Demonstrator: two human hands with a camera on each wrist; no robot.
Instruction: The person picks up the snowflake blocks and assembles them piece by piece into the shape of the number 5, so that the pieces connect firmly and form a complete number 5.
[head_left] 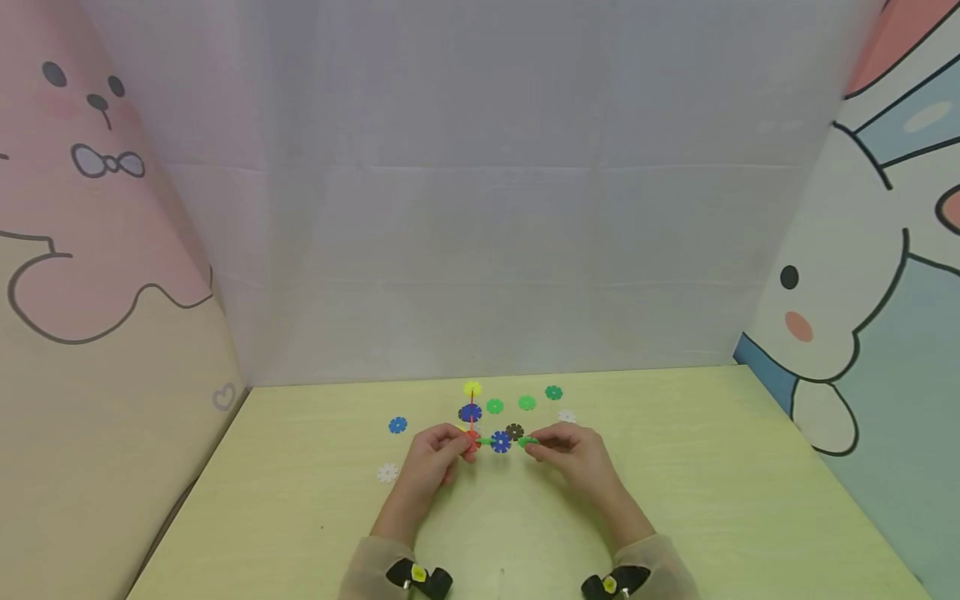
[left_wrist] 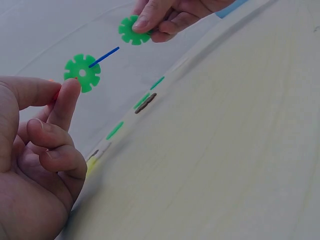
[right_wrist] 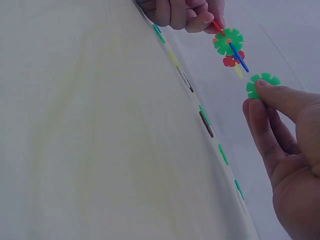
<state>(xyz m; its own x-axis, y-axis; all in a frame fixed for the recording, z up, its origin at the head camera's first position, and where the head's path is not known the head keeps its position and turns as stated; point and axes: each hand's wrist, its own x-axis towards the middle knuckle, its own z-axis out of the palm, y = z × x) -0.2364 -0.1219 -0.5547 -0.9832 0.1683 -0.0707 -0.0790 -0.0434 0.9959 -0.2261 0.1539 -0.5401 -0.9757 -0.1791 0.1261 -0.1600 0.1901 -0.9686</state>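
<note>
Above the tabletop (head_left: pixel 315 517), the left hand (head_left: pixel 429 457) pinches a red slotted disc (head_left: pixel 474 438), seemingly steadying its attached blue disc (head_left: pixel 500 442) toward the separate green disc (left_wrist: pixel 130 31) pinched rightward by the right hand (head_left: pixel 576 454).

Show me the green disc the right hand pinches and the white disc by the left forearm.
Green disc (left_wrist: pixel 130 33), left wrist view: uncovered part of its face.
White disc (head_left: pixel 387 473), head view: middle of its face.
</note>
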